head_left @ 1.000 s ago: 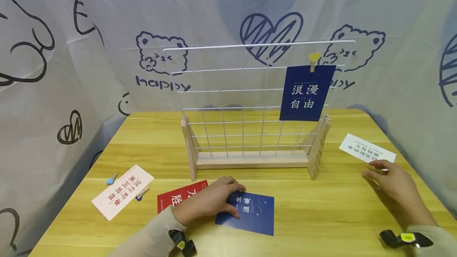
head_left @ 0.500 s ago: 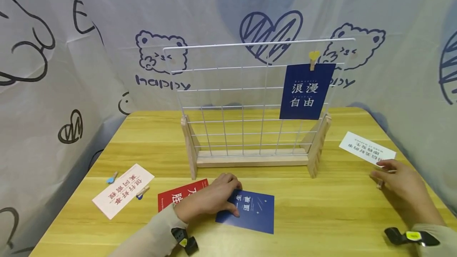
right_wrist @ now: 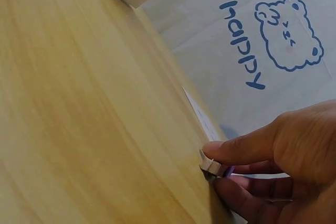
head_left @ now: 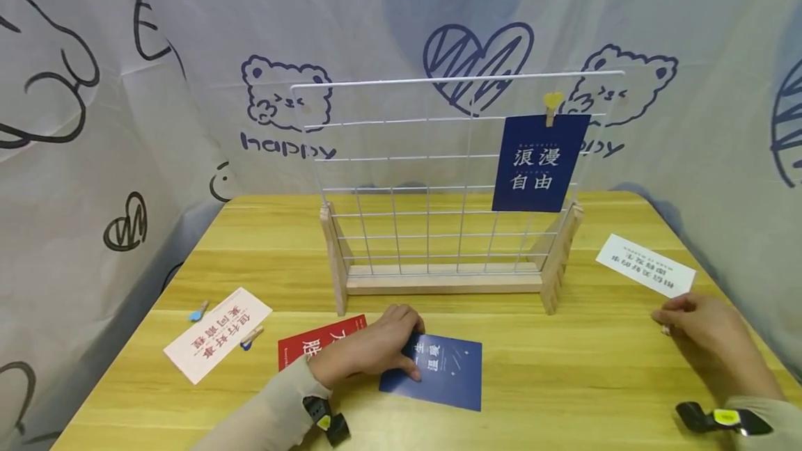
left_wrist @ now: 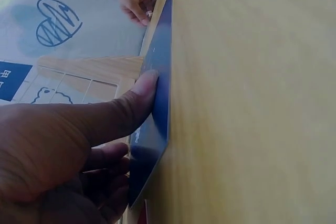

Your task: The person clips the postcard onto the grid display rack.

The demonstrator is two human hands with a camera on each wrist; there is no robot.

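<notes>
Blue card: down it sits, this blue card (head_left: 454, 378) in front of the rack (head_left: 441, 281); whether an edge lifts off the surface (head_left: 564, 395), I cannot tell.
Card's lie: long axis running left to right, near edge slanting a touch closer to the person at its right end, print turned sideways, little stars towards the right.
Left hand: the left hand (head_left: 372, 346) is the nearer one, right there at the card's left end, thumb on the printed face, fingers curled at the edge, a narrow pinch.
Right hand: well apart, the right hand (head_left: 714, 329) pinches a wooden clip (right_wrist: 212, 166) between thumb and finger.
Clip to card: here's the key line, the card lies left of the clip and slightly closer to the person; the clip's free end pokes leftward, its short long axis roughly that way too.
Neighbours: red card (head_left: 313, 341) partly beneath the left arm, white card (head_left: 645, 265) just beside the right fingertips.
</notes>
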